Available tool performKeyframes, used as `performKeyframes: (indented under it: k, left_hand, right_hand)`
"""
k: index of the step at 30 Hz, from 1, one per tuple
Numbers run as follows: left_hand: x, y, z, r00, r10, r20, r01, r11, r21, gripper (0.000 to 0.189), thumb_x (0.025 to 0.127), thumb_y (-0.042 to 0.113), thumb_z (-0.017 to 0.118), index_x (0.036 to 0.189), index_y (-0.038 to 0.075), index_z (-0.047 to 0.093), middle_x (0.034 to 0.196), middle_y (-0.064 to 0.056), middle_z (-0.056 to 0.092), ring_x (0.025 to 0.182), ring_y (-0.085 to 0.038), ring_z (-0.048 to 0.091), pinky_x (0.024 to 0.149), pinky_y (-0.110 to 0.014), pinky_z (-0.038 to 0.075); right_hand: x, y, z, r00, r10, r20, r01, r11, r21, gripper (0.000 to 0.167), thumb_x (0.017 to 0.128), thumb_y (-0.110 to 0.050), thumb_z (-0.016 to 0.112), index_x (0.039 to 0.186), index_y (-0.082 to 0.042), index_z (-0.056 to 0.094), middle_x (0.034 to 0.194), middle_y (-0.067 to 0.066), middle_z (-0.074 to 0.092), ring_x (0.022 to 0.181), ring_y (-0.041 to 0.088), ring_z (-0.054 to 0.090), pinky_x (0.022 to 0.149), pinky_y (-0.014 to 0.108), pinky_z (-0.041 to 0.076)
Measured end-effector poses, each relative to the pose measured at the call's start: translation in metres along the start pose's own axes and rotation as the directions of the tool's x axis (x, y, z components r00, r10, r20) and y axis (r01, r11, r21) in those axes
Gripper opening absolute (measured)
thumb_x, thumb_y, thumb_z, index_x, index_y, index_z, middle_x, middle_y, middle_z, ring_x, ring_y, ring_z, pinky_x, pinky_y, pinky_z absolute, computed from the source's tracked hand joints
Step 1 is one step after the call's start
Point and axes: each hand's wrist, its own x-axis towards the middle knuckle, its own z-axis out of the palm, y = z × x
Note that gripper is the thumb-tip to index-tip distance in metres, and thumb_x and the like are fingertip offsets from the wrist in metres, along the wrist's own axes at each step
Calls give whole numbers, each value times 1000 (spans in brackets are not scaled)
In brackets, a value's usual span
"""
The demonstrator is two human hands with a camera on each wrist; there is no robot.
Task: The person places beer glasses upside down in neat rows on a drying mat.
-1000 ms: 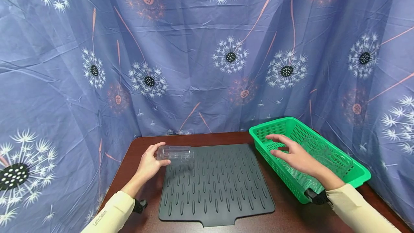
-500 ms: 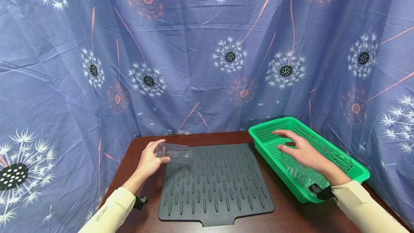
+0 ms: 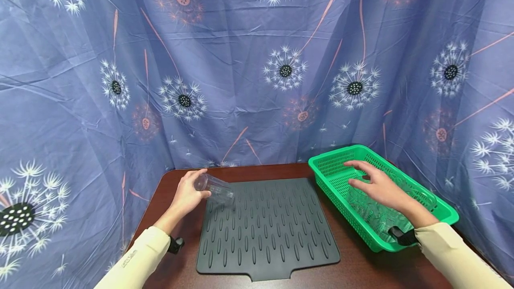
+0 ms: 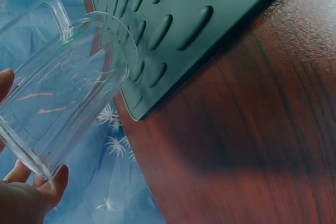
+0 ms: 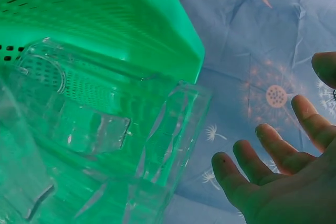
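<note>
My left hand [image 3: 188,195] grips a clear glass mug [image 3: 217,188] by its base end, over the far left corner of the dark ribbed mat [image 3: 269,231]. The mug is tilted, its mouth pointing right and down. In the left wrist view the mug's handle [image 4: 60,17] shows along its upper side, and fingers [image 4: 59,184] curl round the base. Nothing is in my right hand [image 3: 377,186], held with spread, slightly bent fingers above the green basket [image 3: 335,151]. Beneath it, several clear glass vessels [image 5: 100,129] lie jumbled inside, one with a rounded handle.
The mat lies on a dark reddish wooden table [image 3: 361,271], with the perforated basket standing to its right. A blue curtain [image 3: 241,66] with dandelion prints hangs behind the table and on both sides.
The mug has turned from nearly level to tilted, its mouth dropping toward the mat while its base rises slightly. My right hand has shifted a little to the right over the basket.
</note>
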Motion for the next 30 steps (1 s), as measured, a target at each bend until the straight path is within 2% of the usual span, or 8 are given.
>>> performKeyframes:
  k: [5, 9, 15, 23, 30]
  left_hand:
    - [4, 6, 2, 1000, 4, 19, -5, 1000, 20, 76, 78, 12, 80, 148, 18, 51, 149, -13, 45, 140, -38, 35, 110, -58, 36]
    - [9, 11, 6, 999, 29, 29, -30, 999, 40, 75, 79, 12, 79, 149, 18, 51, 149, -14, 46, 140, -38, 35, 110, -57, 36]
    - [16, 18, 11, 996, 87, 25, -89, 993, 79, 75, 77, 10, 80, 147, 15, 53, 144, -16, 51, 135, -38, 39, 109, -54, 38]
    - [23, 29, 21, 992, 122, 40, -126, 986, 111, 72, 78, 11, 79, 146, 13, 54, 144, -14, 52, 132, -36, 39, 108, -51, 39]
    - [27, 35, 27, 992, 112, 60, -119, 984, 131, 70, 80, 12, 76, 146, 15, 54, 145, -12, 50, 133, -34, 38, 106, -52, 41]
  right_hand:
    - [-1, 2, 0, 1000, -15, 1, 16, 1000, -3, 47, 102, -29, 62, 144, -13, 50, 146, 10, 50, 130, 29, 46, 99, 58, 43]
    - [-1, 2, 1, 999, -47, -12, 46, 999, -27, 45, 100, -25, 64, 141, -11, 52, 143, 13, 52, 132, 35, 46, 97, 62, 42]
    - [-2, 5, 6, 998, -69, 2, 68, 987, -142, 47, 96, -20, 70, 138, -7, 55, 143, 22, 49, 133, 49, 40, 100, 68, 34]
    - [-5, 9, 9, 997, 22, 72, 4, 939, -344, 57, 93, -31, 72, 143, -9, 53, 151, 30, 39, 134, 57, 34, 96, 77, 32]
    - [-6, 8, 14, 991, 74, 109, -25, 916, -400, 61, 94, -40, 69, 145, -11, 52, 153, 30, 37, 136, 57, 32, 98, 76, 33]
